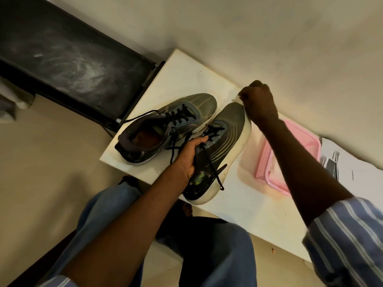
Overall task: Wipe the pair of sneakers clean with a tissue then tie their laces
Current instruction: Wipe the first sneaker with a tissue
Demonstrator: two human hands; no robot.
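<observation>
Grey sneaker [219, 150] — toe toward the table's [186, 79] far edge, left hand [189, 157] gripping it, right hand [258, 102] pinching a tissue [238, 98] — logo unreadable.

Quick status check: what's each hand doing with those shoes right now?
Left hand grips near sneaker at the laces. Right hand pinches tissue at its toe. Far sneaker on table, laces untied. Nothing in the way.

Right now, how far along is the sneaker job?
Done: nothing clearly finished.

In hand: left hand grips the near sneaker tilted on its side; right hand holds a tissue at its toe.

Left: the far sneaker sits on the white table, and both shoes' black laces are untied.
</observation>
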